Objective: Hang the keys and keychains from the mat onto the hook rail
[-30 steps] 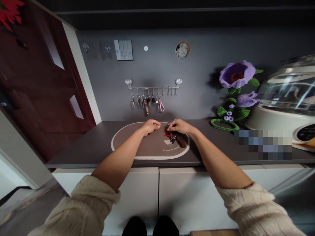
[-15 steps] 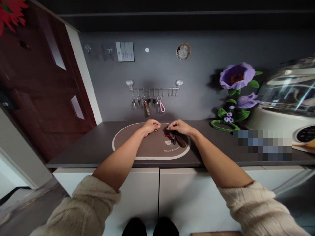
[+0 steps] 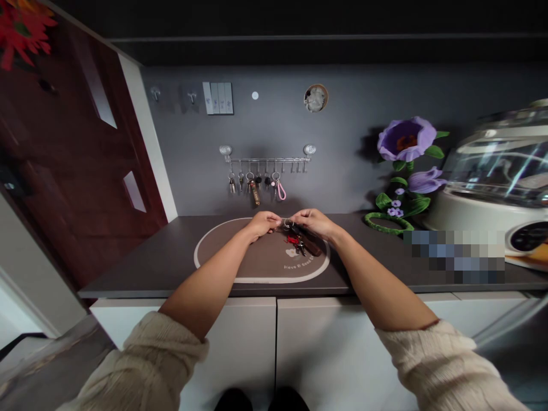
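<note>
Over the brown oval mat (image 3: 240,268), both hands meet at a metal key ring (image 3: 287,224). My left hand (image 3: 263,224) is closed, its thumb and finger pinching the ring's left side. My right hand (image 3: 314,221) pinches it at the right, its other fingers curled. Hanging from the ring or lying just below are several metal keys (image 3: 302,249), a red tag or cord (image 3: 293,240) and a dark brown fob (image 3: 312,246), which is partly under my right hand. The small contact points at the fingertips are hard to make out.
A clear hook rail (image 3: 295,160) on the grey wall holds several key sets, one with a pink loop (image 3: 281,191). Purple knitted flowers (image 3: 406,140) and a white appliance with a clear lid (image 3: 475,211) stand at the right. A dark shelf (image 3: 274,51) overhangs the counter (image 3: 141,251).
The hands have come slightly closer together, and the key ring now shows between the fingertips. The keys and red piece have shifted a little. The view has tilted slightly upward.
</note>
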{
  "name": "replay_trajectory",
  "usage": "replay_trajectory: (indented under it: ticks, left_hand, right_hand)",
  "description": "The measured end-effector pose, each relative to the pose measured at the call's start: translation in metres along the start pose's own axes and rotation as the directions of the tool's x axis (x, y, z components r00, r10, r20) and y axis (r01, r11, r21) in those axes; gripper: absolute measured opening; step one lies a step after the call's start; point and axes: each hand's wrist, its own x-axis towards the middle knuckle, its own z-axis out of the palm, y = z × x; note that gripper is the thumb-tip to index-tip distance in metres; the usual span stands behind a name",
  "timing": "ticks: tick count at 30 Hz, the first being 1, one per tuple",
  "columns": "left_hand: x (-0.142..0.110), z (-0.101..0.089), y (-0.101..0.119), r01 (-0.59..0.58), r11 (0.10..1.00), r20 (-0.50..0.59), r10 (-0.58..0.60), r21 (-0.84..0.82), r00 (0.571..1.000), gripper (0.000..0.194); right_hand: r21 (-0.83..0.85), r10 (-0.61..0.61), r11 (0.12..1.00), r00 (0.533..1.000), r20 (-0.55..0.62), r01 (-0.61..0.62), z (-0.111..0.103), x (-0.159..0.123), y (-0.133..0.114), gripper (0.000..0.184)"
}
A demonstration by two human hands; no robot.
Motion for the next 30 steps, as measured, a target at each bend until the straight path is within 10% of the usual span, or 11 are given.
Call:
replay_trajectory:
  ticks: [30]
  left_hand:
    - [-0.008,0.014,0.013,-0.212,0.977,0.043,0.212,-0.004,0.976,0.024]
  right_hand:
    - [0.394,-0.073,0.912,0.991,-0.116,0.113,-0.006,-0.002,-0.014,0.020]
